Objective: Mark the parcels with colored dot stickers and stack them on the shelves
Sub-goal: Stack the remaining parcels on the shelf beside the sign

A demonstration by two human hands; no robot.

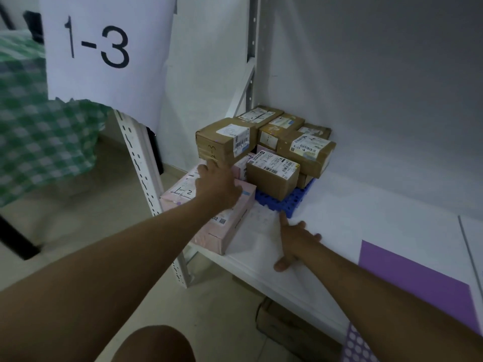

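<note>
White shelf [339,218]: left hand [218,186] fingers under brown parcel [224,142], long axis left-right; right hand [295,240] flat, spread.

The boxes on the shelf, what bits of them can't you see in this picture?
- Head view: the tan box that the left hand touches; its underside is hidden by the hand.
- The pink box: the left forearm covers its middle.
- Lower boxes of the stack on the blue mat: hidden by the boxes in front.
- Shipping labels: print too small to read.
- Sticker sheet: cut off by the bottom edge and the right arm.
- The right hand lies flat on the shelf.
</note>
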